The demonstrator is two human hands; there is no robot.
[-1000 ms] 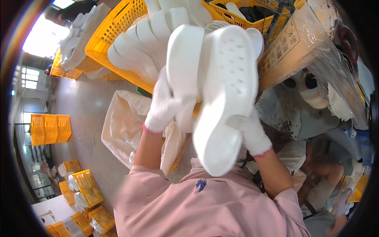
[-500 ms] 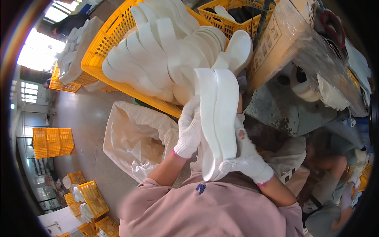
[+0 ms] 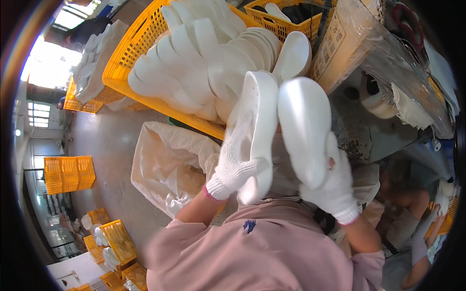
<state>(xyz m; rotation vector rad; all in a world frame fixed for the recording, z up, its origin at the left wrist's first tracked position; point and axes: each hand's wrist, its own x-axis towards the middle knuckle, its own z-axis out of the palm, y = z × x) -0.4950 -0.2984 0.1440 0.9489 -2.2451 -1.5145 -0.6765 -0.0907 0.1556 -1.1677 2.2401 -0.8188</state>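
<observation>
In white knitted gloves, my hands each hold a white foam shoe sole above the front of a crate. My left hand (image 3: 236, 165) grips the left sole (image 3: 263, 109), its thumb across the lower part; this sole is tilted, showing its hollow face with a raised rim. My right hand (image 3: 340, 186) holds the right sole (image 3: 305, 123) from its right side, with the smooth rounded face toward me. The two soles lean apart toward their lower ends. Beyond them, a heap of similar white soles (image 3: 194, 58) fills the yellow crate (image 3: 116, 72).
A pale woven sack (image 3: 150, 167) stands open left of my left arm. At right are a plastic-wrapped carton (image 3: 340, 43) and a grey metal surface (image 3: 378, 131). Another yellow crate (image 3: 276, 26) holds dark pieces. Stacked yellow crates (image 3: 70, 174) stand at left; a co-worker's arm (image 3: 420, 257) shows lower right.
The two soles, held together on edge before, are now separated, one in each hand. My right hand has moved right, and the soles have turned to show their faces.
</observation>
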